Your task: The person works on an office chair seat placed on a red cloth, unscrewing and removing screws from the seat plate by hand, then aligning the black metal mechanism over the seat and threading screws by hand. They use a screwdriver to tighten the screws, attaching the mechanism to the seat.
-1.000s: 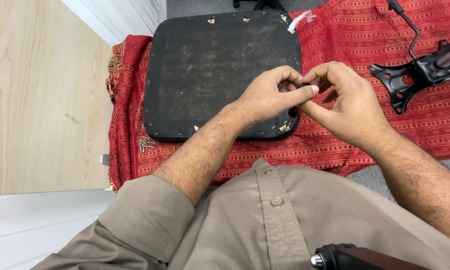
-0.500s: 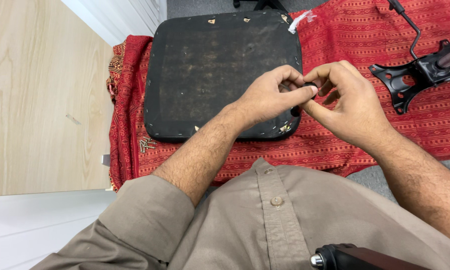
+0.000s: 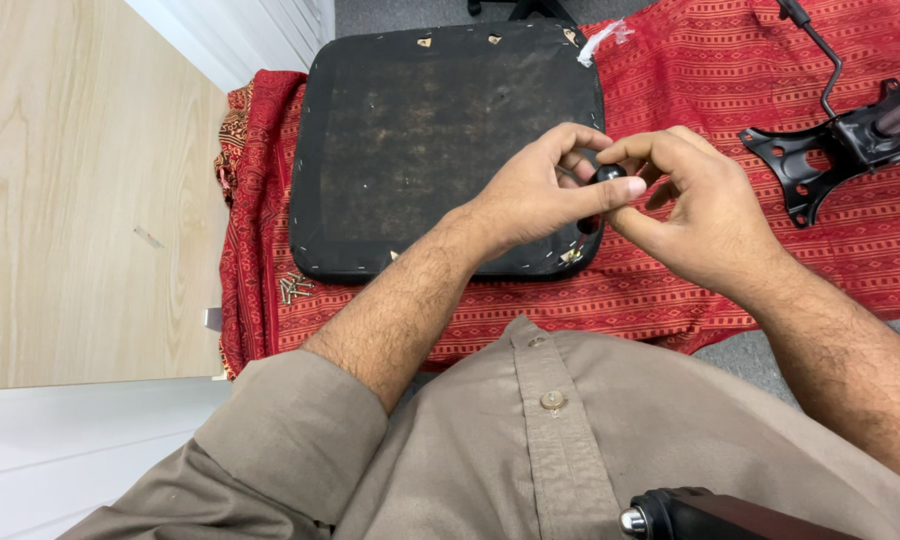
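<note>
My left hand (image 3: 540, 195) and my right hand (image 3: 695, 205) meet above the near right corner of a black upturned seat pad (image 3: 420, 140). Between their fingertips they pinch a small black rounded part (image 3: 608, 174); the fingers hide most of it. The seat pad lies flat on a red patterned cloth (image 3: 730, 90), its dusty underside up, with staples along its rim.
A black metal chair mechanism with a lever (image 3: 840, 130) lies on the cloth at the right. A small pile of screws (image 3: 292, 289) sits on the cloth by the pad's near left corner. A light wooden panel (image 3: 80, 200) stands at the left. A black object (image 3: 710, 515) is at the bottom edge.
Both hands stay together over the pad's corner. The fingers have shifted slightly, so the small black part now shows between the fingertips.
</note>
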